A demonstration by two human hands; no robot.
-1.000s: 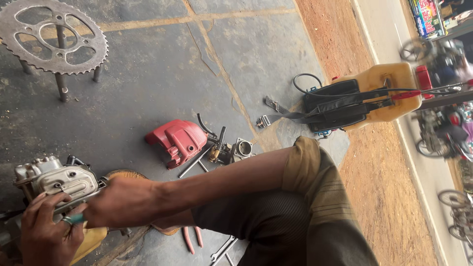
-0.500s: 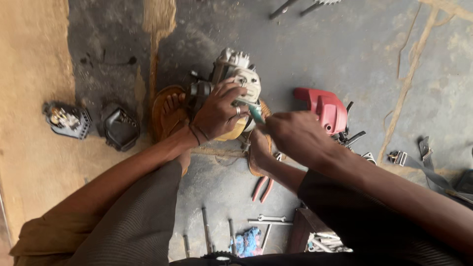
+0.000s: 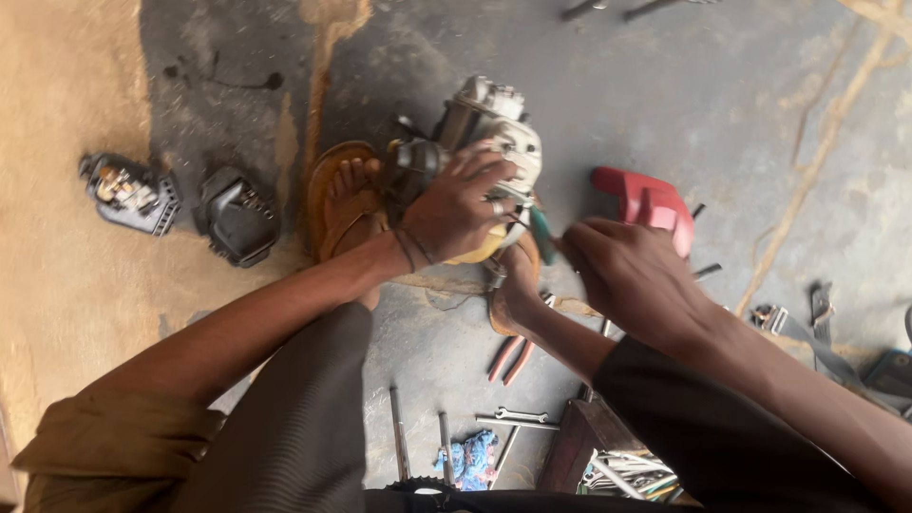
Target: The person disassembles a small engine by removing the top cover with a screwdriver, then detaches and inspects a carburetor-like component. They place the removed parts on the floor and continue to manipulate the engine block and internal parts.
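While the left hand (image 3: 456,204) clamps its grip over the small engine (image 3: 484,133) to steady it, the right hand (image 3: 627,271), just beside, closes on a green-handled screwdriver (image 3: 541,236).

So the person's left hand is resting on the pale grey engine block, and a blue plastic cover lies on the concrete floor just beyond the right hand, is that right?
Not quite: the plastic cover is red, not blue, as the head view shows. The rest holds: the left hand rests on the pale grey engine block, and the cover lies on the concrete floor just beyond the right hand.
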